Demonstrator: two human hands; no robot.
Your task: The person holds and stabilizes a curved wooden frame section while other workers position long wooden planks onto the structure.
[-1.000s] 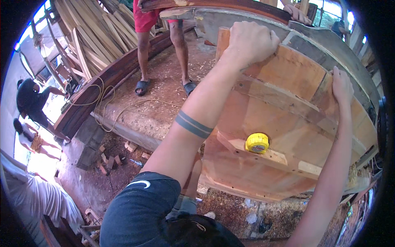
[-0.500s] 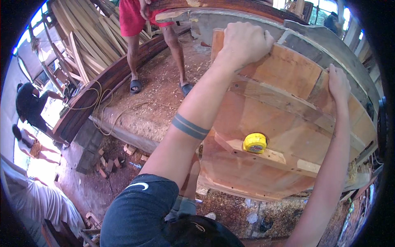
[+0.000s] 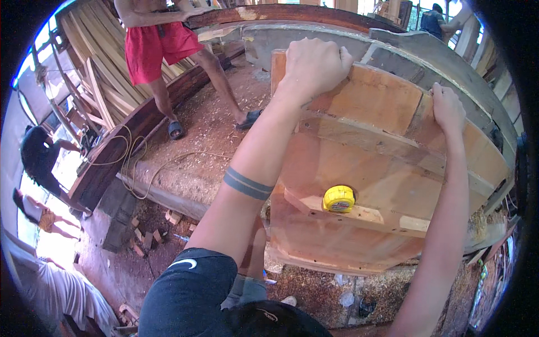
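Note:
A large curved panel of joined wooden planks [image 3: 365, 185] stands on edge in front of me. My left hand [image 3: 314, 64] is clenched over its top left corner. My right hand [image 3: 447, 106] grips the top edge further right. A yellow tape measure [image 3: 338, 198] rests on a wooden cross batten [image 3: 359, 216] low on the panel's face, between my two arms. My knee in dark shorts [image 3: 191, 292] is bent below the panel.
A person in red shorts and sandals [image 3: 163, 50] stands on a sawdust-covered platform [image 3: 191, 163] at the upper left, holding a long dark beam [image 3: 292, 14]. A cable [image 3: 140, 168] loops over the platform edge. Grey curved planks [image 3: 443, 62] lie behind the panel. Other people are at the far left.
The view has tilted a little, so the panel and both hands sit lower in the picture. The person in red shorts shows more fully. My grip on the panel is unchanged.

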